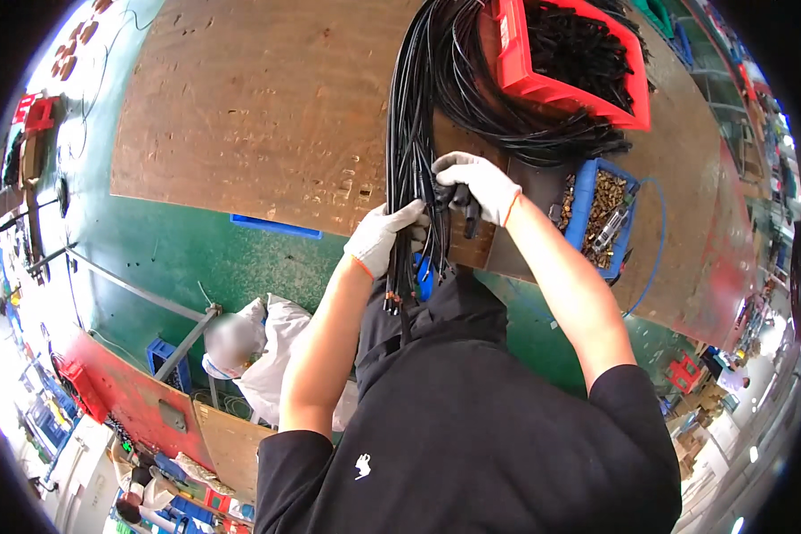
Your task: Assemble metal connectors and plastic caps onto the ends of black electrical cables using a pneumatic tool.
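A thick bundle of black cables (408, 116) runs down over the table's near edge, its free ends hanging with some copper-coloured tips. My left hand (378, 238), in a white glove, is closed on cables at the edge; its fingertips are partly hidden among them. Just to the right and slightly farther away, my right hand (482, 185), also gloved, is curled around several short black sleeves (470, 218) that stick out below its fingers. Its thumb and forefinger meet a cable beside the bundle. Whether a sleeve sits on that cable I cannot tell.
On the wooden table (258, 116), a red bin (561, 93) holds many black parts. Nearer, a blue bin (582, 205) contains small brass-coloured pieces and a metal tool (610, 231) with a blue hose (662, 231). White sacks (276, 356) lie on the floor at left.
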The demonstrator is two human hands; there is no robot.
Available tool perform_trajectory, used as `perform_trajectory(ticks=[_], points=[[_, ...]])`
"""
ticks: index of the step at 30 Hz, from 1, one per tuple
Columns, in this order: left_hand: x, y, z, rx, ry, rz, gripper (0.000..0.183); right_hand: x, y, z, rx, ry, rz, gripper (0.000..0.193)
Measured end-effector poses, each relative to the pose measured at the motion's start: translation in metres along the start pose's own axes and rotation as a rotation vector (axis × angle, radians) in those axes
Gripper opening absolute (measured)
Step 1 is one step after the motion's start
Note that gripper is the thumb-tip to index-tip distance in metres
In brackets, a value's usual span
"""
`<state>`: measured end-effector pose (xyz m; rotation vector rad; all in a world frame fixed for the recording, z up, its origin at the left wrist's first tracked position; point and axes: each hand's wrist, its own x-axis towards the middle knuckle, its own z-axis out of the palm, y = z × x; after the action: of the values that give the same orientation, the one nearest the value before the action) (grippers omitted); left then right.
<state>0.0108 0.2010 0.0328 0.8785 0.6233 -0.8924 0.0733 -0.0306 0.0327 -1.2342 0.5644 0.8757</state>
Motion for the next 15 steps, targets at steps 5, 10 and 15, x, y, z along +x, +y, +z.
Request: perform_trajectory(ticks=[5, 10, 15], points=[[0.004, -0.003, 0.007, -0.010, -0.036, 0.011, 0.022, -0.007, 0.045, 0.032, -0.145, 0.046, -0.288, 0.023], [0.002, -0.001, -0.004, -0.010, -0.020, 0.023, 0.023, -0.025, 0.050, 0.029, 0.020, 0.207, -0.332, 0.031], [0.003, -0.002, -0.004, 0.037, -0.025, 0.025, 0.026, -0.034, 0.066, 0.043, 0.120, -0.043, -0.141, 0.023]])
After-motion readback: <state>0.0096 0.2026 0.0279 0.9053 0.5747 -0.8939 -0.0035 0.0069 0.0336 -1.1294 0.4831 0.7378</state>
